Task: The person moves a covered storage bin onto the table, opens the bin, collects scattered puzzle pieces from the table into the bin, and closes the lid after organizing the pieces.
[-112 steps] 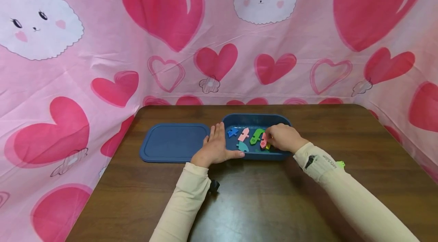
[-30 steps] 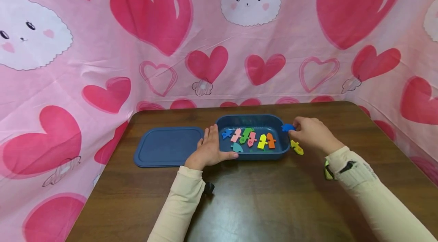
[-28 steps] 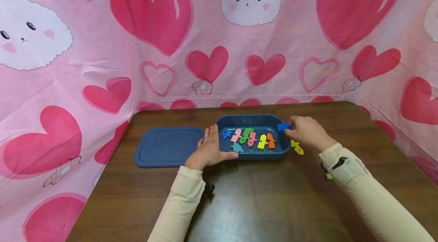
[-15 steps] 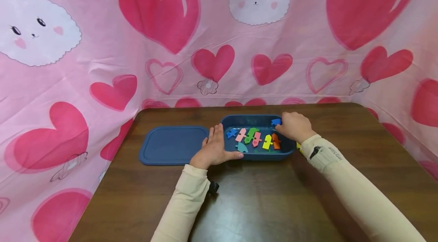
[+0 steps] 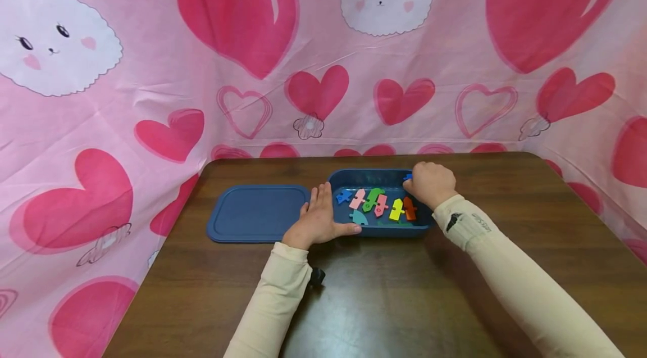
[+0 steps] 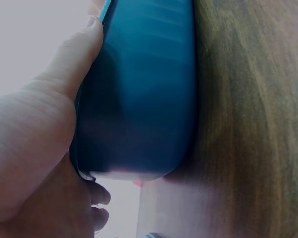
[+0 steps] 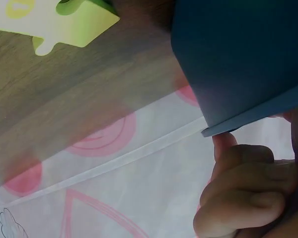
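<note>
A dark blue box (image 5: 379,231) stands on the table, with several puzzle pieces inside: a blue piece (image 5: 344,195), a teal piece (image 5: 358,217), two pink ones, a green piece (image 5: 372,199), a yellow piece (image 5: 396,209) and an orange piece (image 5: 410,208). My left hand (image 5: 317,222) lies along the box's left end, fingers straight and thumb on the front rim. Over the far right corner of the box, my right hand (image 5: 432,184) pinches another blue puzzle piece (image 5: 407,177), mostly covered by the fingers. The right wrist view shows curled fingers (image 7: 243,193) at the rim.
Left of the box lies its flat blue lid (image 5: 259,214). A yellow-green puzzle piece (image 7: 84,25) rests on the wooden table (image 5: 384,296) outside the box's right end, hidden in the head view. A pink heart-patterned cloth (image 5: 323,26) hangs behind.
My right hand has carried the blue puzzle piece leftward from beside the box to its far right corner. The yellow and orange pieces in the box now show. My left hand stays put.
</note>
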A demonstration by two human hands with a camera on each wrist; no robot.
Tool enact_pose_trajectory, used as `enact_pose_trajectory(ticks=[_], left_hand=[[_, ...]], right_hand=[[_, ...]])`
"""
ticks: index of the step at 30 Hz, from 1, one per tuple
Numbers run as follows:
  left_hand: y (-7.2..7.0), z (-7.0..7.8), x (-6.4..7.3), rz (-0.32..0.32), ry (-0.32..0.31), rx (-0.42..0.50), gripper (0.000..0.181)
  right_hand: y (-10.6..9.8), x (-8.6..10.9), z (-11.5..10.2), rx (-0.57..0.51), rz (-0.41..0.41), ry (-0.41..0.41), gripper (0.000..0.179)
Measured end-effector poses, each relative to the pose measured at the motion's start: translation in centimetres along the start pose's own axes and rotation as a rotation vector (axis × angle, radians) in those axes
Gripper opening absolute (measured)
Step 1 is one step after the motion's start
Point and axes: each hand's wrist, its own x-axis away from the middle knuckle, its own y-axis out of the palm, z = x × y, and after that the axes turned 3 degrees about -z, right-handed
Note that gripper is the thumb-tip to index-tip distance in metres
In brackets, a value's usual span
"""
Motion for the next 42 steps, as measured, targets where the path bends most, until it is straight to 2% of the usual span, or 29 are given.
enact_pose_trajectory(ticks=[6, 23, 33, 42], left_hand=[[0.0, -0.1, 0.0, -0.006, 0.002, 0.001, 0.131], [0.0, 0.0, -0.2, -0.008, 0.008, 0.001, 0.132], [-0.1, 0.0, -0.1, -0.009, 0.001, 0.008, 0.132], [0.0, -0.1, -0.2, -0.006, 0.001, 0.008, 0.131]], right_hand=[[0.3, 0.0, 0.2, 0.025, 0.019, -0.015, 0.036], [0.4, 0.2, 0.7, 0.192, 0.045, -0.153, 0.033], [0.9, 0.4, 1.2, 0.176, 0.095, -0.188, 0.033], [1.0, 0.7, 1.7, 0.132, 0.099, -0.197, 0.034]])
